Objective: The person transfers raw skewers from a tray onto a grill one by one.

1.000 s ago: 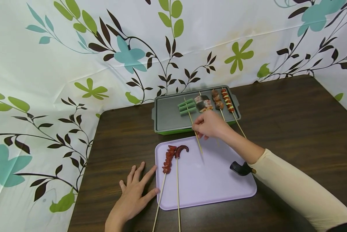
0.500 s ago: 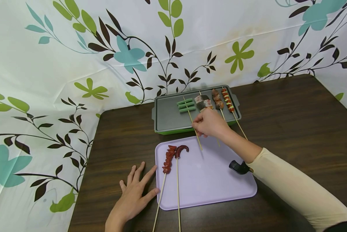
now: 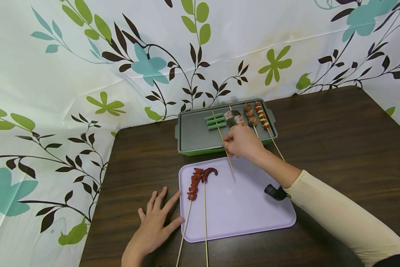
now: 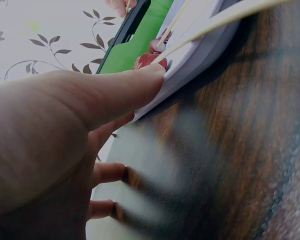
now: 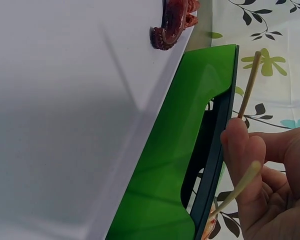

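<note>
My right hand [image 3: 243, 141] pinches the bare stick [image 5: 251, 82] of a skewer between thumb and fingers. The skewer's green vegetable pieces [image 3: 216, 121] lie on the grey griddle [image 3: 194, 131], and the stick slants down over the purple tray [image 3: 246, 200]. My left hand [image 3: 153, 224] lies with fingers spread on the table, its thumb and index finger at the tray's left edge. Close to that thumb, a skewer of red pieces [image 3: 194, 184] and an octopus-tentacle skewer [image 3: 206, 174] lie on the tray, their sticks crossing the near rim.
Right of the green pieces, the griddle holds a fish skewer [image 3: 234, 118], a brown meat skewer [image 3: 251, 114] and a red-and-yellow skewer [image 3: 262, 115]. Its base [image 5: 155, 190] is green. A patterned cloth [image 3: 220, 44] hangs behind the dark wooden table [image 3: 347, 148].
The near end of the pinched stick has shifted slightly toward the griddle and the right hand has moved a little. The green pieces and the left hand stay nearly in place.
</note>
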### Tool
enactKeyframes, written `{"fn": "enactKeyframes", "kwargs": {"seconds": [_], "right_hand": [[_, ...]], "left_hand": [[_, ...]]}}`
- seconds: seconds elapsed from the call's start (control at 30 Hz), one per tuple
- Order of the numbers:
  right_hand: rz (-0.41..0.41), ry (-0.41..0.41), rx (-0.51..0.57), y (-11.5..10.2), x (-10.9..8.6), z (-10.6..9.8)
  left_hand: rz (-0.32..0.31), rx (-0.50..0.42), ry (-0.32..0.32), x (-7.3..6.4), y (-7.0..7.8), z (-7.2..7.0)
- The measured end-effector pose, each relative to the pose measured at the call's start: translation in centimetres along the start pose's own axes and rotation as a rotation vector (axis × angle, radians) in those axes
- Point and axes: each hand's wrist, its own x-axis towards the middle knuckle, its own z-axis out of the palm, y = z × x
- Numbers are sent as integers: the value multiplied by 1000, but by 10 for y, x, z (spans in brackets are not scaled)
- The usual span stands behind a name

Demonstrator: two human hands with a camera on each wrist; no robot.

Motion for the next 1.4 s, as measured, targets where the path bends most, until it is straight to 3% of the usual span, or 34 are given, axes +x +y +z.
{"fn": "enactKeyframes", "kwargs": {"seconds": [0.33,0.63,1.1,1.4], "right_hand": [[5,-7,-20,2,-4,-1],[38,-11,47,-1,-21,-4],[-39,-2,77,-9,-74,0],[-136,-82,104,-11,-110,29]], "left_hand": [[2,-5,6,-1,0,1],[-7,-6,-6,-1,-1,1],[-2,-2,-9,1,-2,0],[15,-3,5,1,-2,1]]}}
